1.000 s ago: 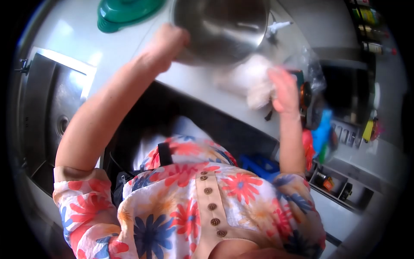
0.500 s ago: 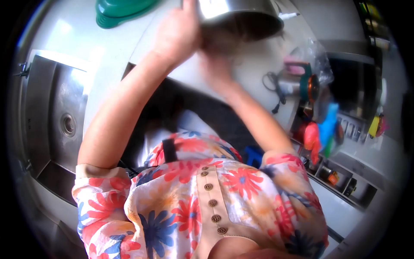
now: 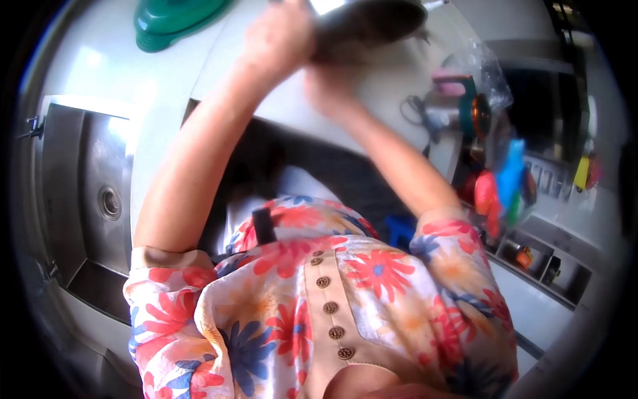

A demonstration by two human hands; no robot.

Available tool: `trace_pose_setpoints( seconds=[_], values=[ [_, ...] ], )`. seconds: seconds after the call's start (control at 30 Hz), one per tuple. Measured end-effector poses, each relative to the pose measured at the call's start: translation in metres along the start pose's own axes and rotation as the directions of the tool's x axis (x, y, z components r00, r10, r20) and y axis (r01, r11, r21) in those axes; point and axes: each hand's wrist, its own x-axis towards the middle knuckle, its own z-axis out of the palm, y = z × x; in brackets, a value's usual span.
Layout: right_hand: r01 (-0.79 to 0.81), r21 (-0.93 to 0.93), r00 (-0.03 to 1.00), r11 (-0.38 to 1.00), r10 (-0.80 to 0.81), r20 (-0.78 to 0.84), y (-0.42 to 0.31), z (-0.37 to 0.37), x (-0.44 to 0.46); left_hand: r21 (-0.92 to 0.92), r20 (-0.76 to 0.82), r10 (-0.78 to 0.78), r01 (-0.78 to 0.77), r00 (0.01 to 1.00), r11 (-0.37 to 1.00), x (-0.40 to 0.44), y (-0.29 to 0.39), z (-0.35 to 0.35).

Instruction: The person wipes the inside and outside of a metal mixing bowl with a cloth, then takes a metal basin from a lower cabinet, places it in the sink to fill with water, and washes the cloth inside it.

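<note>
A shiny metal pot (image 3: 375,23) is tilted at the top edge of the view, its dark inside facing me and its upper part cut off. My left hand (image 3: 282,36) is closed on the pot's left side; its fingertips are partly hidden. Just below, my right hand (image 3: 332,83) reaches up to the pot's underside or rim, smeared by motion. Its fingers are lost in shadow, so I cannot tell whether they grip. Both hands are over the white countertop (image 3: 219,56).
A green plastic lid or basin (image 3: 176,23) lies at upper left, above a steel sink (image 3: 80,173). To the right are an electric kettle (image 3: 448,113) with a cord, a clear plastic bag (image 3: 488,73), red and blue rubber gloves (image 3: 510,176) and an open drawer (image 3: 538,263).
The pot has risen a little and more of it is cut off at the top. Both hands have stayed at it. The whole view has shifted slightly.
</note>
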Motion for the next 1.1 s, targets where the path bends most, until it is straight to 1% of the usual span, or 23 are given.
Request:
trace_pose_setpoints(
  seconds=[0.03,0.1,0.13,0.17,0.27,0.3,0.33,0.37,0.4,0.43,0.5,0.6,0.63,0.73,0.77,0.8,0.83,0.87,0.9,0.93,0.97,1.07,1.1],
  values=[
    [0.040,-0.047,0.998,0.998,-0.038,0.046,0.013,0.010,-0.004,-0.007,0.126,-0.080,0.081,0.989,0.997,0.003,0.007,-0.014],
    [0.143,-0.312,0.980,0.939,-0.091,0.175,0.055,0.014,-0.006,0.193,0.239,-0.031,-0.016,0.971,0.981,0.011,0.016,-0.033],
    [0.206,-0.433,0.964,0.878,-0.106,0.244,0.075,0.005,-0.005,0.286,0.290,-0.016,-0.071,0.957,0.956,0.014,0.019,-0.037],
    [0.352,-0.517,0.929,0.780,-0.223,0.296,0.087,-0.016,0.002,0.290,0.281,-0.044,-0.041,0.959,0.956,0.014,0.022,-0.038],
    [0.384,-0.682,0.923,0.623,-0.263,0.279,0.097,-0.030,0.012,0.287,0.300,-0.079,-0.011,0.951,0.958,0.012,0.024,-0.029],
    [0.285,-0.581,0.957,0.763,-0.260,0.129,0.095,-0.020,0.008,0.286,0.277,-0.079,-0.004,0.957,0.958,0.012,0.021,-0.028],
    [0.186,-0.370,0.978,0.910,-0.134,0.163,0.094,-0.002,0.001,0.270,0.268,-0.130,0.055,0.955,0.961,0.010,0.021,-0.025],
    [0.046,-0.144,0.975,0.989,-0.013,0.220,0.090,0.017,-0.006,0.256,0.259,-0.176,0.108,0.950,0.961,0.010,0.025,-0.024],
    [-0.058,-0.019,0.958,0.998,0.061,0.279,0.077,0.021,-0.003,0.241,0.253,-0.217,0.156,0.943,0.958,0.011,0.027,-0.021],
    [-0.176,0.092,0.932,0.980,0.136,0.336,0.063,0.026,0.000,0.196,0.239,-0.190,0.144,0.952,0.970,0.012,0.025,-0.019],
    [-0.294,0.120,0.883,0.948,0.221,0.414,0.003,0.001,0.013,0.113,0.214,-0.138,0.116,0.967,0.987,0.008,0.016,-0.019],
    [-0.023,-0.036,0.978,0.999,0.030,0.207,0.045,0.021,0.001,0.284,0.271,0.021,-0.101,0.962,0.953,0.014,0.012,-0.029],
    [0.124,-0.280,0.975,0.952,-0.065,0.211,0.071,0.015,-0.005,0.308,0.256,0.065,-0.146,0.964,0.940,0.015,0.004,-0.028],
    [0.295,-0.537,0.953,0.791,-0.206,0.220,0.100,-0.011,0.011,0.200,0.275,-0.155,0.101,0.949,0.975,0.011,0.013,-0.024],
    [0.303,-0.571,0.953,0.763,-0.242,0.182,0.100,-0.009,0.010,0.464,0.340,-0.233,0.052,0.911,0.884,0.013,0.024,-0.021],
    [0.198,-0.432,0.967,0.880,-0.104,0.232,0.097,0.000,0.006,0.376,0.300,-0.208,0.085,0.931,0.923,0.013,0.021,-0.018],
    [0.066,-0.288,0.953,0.955,0.025,0.301,0.092,0.015,0.001,0.284,0.254,-0.188,0.112,0.949,0.952,0.013,0.016,-0.012],
    [-0.091,-0.147,0.914,0.985,0.141,0.380,0.085,0.030,-0.001,0.189,0.207,-0.168,0.129,0.964,0.973,0.013,0.011,-0.006],
    [-0.099,0.047,0.968,0.994,0.085,0.235,0.053,0.032,0.002,0.166,0.162,-0.121,0.093,0.979,0.982,0.012,0.005,0.001],
    [-0.071,0.241,0.996,0.968,0.054,0.075,0.013,0.020,0.006,0.147,0.115,-0.074,0.057,0.991,0.988,0.011,-0.002,0.009],
    [-0.086,0.192,0.993,0.978,0.069,0.093,-0.007,0.007,0.010,0.131,0.068,-0.027,0.018,0.997,0.991,0.010,-0.006,0.012],
    [0.006,0.166,0.995,0.986,-0.022,0.095,0.006,0.007,0.002,0.192,0.271,-0.160,0.109,0.949,0.975,0.009,0.011,-0.014],
    [0.076,0.050,0.997,0.996,-0.075,-0.015,0.043,0.030,-0.006,0.167,0.286,-0.172,0.128,0.943,0.978,0.011,0.014,-0.017]
  ],
)
